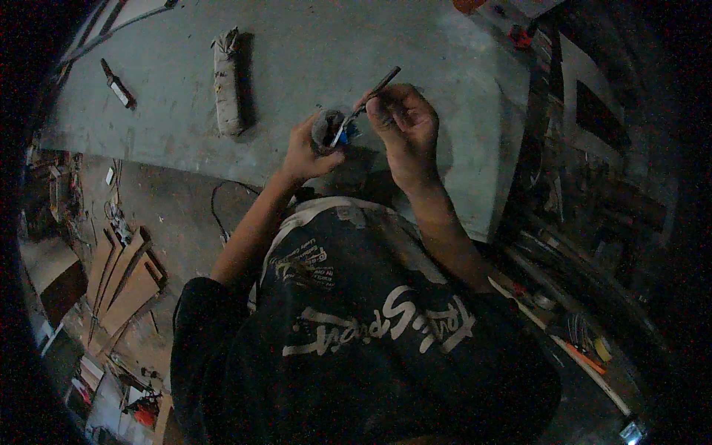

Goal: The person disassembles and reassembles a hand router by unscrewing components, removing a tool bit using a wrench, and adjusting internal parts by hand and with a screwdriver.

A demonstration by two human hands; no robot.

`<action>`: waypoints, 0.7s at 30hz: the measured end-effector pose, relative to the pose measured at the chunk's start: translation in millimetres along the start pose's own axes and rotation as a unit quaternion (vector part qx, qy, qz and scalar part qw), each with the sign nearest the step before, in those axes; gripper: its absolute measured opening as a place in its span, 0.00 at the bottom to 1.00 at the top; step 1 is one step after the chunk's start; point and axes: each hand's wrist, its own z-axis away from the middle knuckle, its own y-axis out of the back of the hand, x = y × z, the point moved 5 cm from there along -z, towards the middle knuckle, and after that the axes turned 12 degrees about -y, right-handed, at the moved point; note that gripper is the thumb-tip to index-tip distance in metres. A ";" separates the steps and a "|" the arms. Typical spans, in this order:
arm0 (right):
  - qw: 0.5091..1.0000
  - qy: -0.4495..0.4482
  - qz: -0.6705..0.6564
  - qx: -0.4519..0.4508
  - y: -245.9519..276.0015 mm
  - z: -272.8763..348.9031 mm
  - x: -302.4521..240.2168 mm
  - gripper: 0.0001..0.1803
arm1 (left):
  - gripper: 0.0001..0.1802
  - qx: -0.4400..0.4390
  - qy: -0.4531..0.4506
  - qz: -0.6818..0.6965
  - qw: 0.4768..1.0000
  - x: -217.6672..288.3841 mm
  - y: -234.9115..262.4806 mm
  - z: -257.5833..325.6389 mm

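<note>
My left hand [305,154] is closed around a small round grey container [324,127], its opening tilted up toward me, above the near part of the greenish table. Just to the right, my right hand [409,122] pinches a thin dark-handled tool [384,80]. Its pale, narrow lower end reaches down to the container's mouth, next to a small blue patch [343,138]. In this dim light I cannot tell the tool's exact kind or what the container holds.
On the table [311,44] a long pale wrapped bundle [228,89] lies left of my hands. Farther left is a small dark-handled tool [116,85]. Brown flat boards [122,285] lean at lower left. Assorted tools and strips [578,337] crowd the lower right.
</note>
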 end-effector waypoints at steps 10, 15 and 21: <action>0.998 -0.009 -0.068 0.003 -7.8 6.0 -9.7 0.07 | 0.30 0.031 -0.017 0.042 0.998 -5.7 -1.0 6.5; 0.998 0.020 -0.062 0.008 -12.4 7.9 -13.4 0.06 | 0.32 0.000 -0.006 0.024 1.000 -8.7 2.3 5.0; 0.969 0.130 0.210 0.028 -5.7 7.2 16.7 0.11 | 0.35 0.007 0.008 0.044 0.999 -32.0 -3.0 16.1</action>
